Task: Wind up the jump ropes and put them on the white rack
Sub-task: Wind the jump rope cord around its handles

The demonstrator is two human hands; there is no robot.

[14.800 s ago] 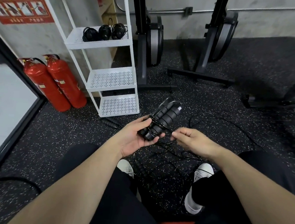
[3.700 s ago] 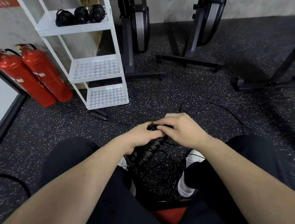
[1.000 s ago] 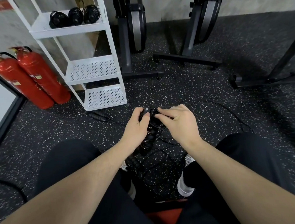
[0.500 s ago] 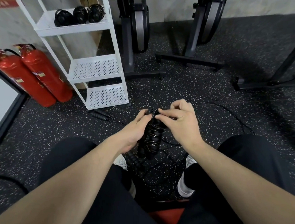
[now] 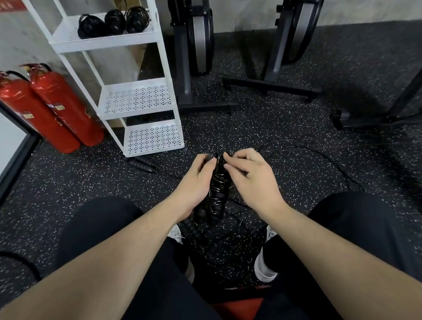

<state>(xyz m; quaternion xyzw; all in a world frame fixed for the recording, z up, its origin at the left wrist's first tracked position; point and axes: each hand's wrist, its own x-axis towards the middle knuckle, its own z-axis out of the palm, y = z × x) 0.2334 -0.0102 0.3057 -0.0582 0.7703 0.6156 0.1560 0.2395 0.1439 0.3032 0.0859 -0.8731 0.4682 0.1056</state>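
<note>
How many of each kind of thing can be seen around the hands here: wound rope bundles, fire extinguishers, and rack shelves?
Wound jump rope bundles on the top shelf: 3
Jump rope bundle gripped in the left hand, its cable end pinched by the right hand: 1
Red fire extinguishers: 2
White rack shelves: 3
Total: 9

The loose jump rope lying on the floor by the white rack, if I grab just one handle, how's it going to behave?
The loose jump rope would probably trail limp: its thin cord snakes slackly across the floor. The ribbed handles look grippy, so slipping seems unlikely. They are round and lie flat, so a nudge might roll them toward the white rack.
</note>
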